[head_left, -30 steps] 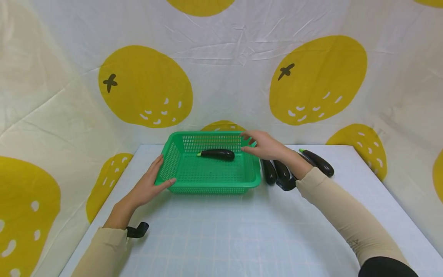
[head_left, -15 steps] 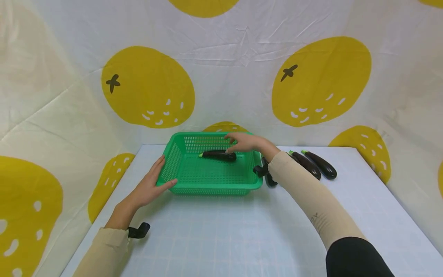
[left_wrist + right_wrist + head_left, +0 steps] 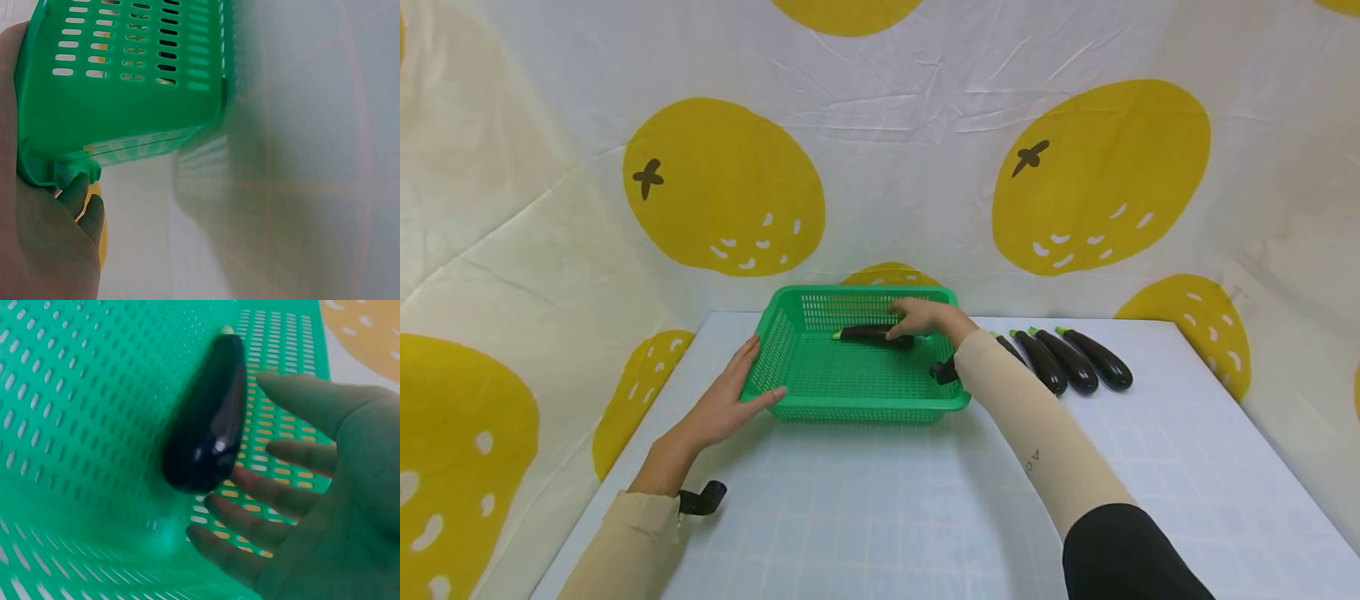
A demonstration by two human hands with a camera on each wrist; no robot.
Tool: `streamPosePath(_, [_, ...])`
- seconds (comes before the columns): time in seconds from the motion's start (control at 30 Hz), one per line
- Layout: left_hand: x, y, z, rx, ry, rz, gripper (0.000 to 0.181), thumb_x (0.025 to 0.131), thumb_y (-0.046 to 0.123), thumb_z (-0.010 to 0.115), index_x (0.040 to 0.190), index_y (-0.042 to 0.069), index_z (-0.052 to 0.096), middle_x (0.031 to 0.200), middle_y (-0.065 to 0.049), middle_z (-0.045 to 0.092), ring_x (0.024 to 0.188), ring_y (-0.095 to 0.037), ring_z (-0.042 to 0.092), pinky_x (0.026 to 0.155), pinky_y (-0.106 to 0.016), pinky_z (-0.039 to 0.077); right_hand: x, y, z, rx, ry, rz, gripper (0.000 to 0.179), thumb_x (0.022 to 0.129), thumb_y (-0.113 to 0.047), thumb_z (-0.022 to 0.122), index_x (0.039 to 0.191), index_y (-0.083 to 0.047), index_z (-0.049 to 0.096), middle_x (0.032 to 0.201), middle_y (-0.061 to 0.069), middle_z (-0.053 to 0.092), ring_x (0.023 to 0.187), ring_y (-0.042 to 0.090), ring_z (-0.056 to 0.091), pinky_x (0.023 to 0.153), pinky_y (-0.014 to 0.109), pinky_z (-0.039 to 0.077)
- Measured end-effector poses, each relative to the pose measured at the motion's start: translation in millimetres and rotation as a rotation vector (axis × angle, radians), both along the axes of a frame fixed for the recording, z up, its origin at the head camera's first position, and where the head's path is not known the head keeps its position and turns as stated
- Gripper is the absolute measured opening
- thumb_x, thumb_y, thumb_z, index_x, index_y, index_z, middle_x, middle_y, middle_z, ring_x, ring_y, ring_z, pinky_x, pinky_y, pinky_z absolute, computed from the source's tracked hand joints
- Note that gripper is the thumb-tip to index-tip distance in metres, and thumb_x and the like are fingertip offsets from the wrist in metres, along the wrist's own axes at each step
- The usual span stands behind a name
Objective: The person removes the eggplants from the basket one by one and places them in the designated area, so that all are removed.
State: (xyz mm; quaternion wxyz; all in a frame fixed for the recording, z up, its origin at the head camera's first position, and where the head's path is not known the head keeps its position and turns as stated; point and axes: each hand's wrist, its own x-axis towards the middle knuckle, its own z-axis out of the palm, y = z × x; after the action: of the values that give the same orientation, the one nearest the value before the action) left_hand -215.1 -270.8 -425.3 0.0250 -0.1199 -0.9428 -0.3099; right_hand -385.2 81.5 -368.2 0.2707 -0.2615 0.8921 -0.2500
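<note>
A green plastic basket (image 3: 850, 403) with slotted walls sits on the table. Inside it, near the back, lies a dark, glossy eggplant (image 3: 868, 335), its pale green stem end toward the left. My left hand (image 3: 722, 408) rests against the basket's left front corner, thumb at the front rim and straight fingers along the left side. In the left wrist view, two fingertips (image 3: 92, 215) show below the rim. My right hand (image 3: 923, 318) is inside the basket at the eggplant's thick end. Its fingers (image 3: 250, 525) are spread beside the eggplant without gripping it.
Several more eggplants (image 3: 1075, 367) lie side by side on the table right of the basket, one partly hidden by my right sleeve (image 3: 1030, 425). A patterned cloth (image 3: 910, 167) hangs behind the table. The white table (image 3: 865, 500) extends in front of the basket.
My right hand has moved left and down into the basket, to the eggplant. More of the eggplants on the right have come into view. The left hand stays at the basket corner.
</note>
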Motion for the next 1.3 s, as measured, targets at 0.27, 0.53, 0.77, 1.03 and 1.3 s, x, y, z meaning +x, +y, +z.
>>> streamPosePath(0.27, [-1.5,0.4,1.2,0.004,-0.002,-0.005,0.101,0.097,0.057,0.063,0.166,0.011,0.004,0.173,-0.006,0.001,0.156,-0.040,0.012,0.115,-0.072,0.021,-1.0,-9,-10.5,0.071,0.025,-0.114,0.060,0.103,-0.024,0.063,0.156,-0.004,0.040,0.162,0.019,0.032,0.136,0.037,0.049,0.097,0.052,0.054])
streamPosePath(0.53, [-0.4,-0.1,1.9,0.005,-0.004,-0.009,0.101,0.097,0.056,0.063,0.166,0.012,0.004,0.173,-0.005,0.001,0.156,-0.039,0.011,0.116,-0.071,0.021,2.6,-15,-17.6,0.105,0.055,-0.141,0.058,0.101,-0.020,0.066,0.153,-0.004,0.045,0.154,0.020,0.043,0.130,0.035,0.054,0.092,0.047,0.057])
streamPosePath(0.77, [-0.1,-0.3,2.0,-0.006,-0.001,-0.003,0.101,0.097,0.057,0.062,0.166,0.012,0.005,0.173,-0.005,0.001,0.156,-0.039,0.012,0.116,-0.071,0.021,2.0,-16,-19.3,0.038,-0.001,-0.118,0.056,0.099,-0.018,0.070,0.148,0.000,0.050,0.154,0.022,0.042,0.121,0.032,0.062,0.088,0.038,0.059])
streamPosePath(1.03, [0.1,-0.3,-0.2,0.003,-0.003,-0.011,0.101,0.097,0.056,0.063,0.166,0.010,0.005,0.173,-0.006,0.001,0.156,-0.040,0.012,0.117,-0.069,0.021,7.8,-17,-11.2,-0.071,-0.121,-0.087,0.057,0.100,-0.020,0.068,0.150,0.001,0.048,0.159,0.021,0.037,0.105,0.027,0.071,0.093,0.040,0.058])
streamPosePath(1.3, [-0.5,-2.0,-0.3,-0.013,0.008,-0.014,0.101,0.097,0.056,0.062,0.166,0.010,0.004,0.173,-0.006,0.001,0.155,-0.041,0.012,0.116,-0.070,0.021,20.3,-21,14.3,-0.132,-0.151,-0.039,0.059,0.102,-0.019,0.066,0.152,0.002,0.044,0.162,0.020,0.033,0.109,0.030,0.071,0.096,0.042,0.056])
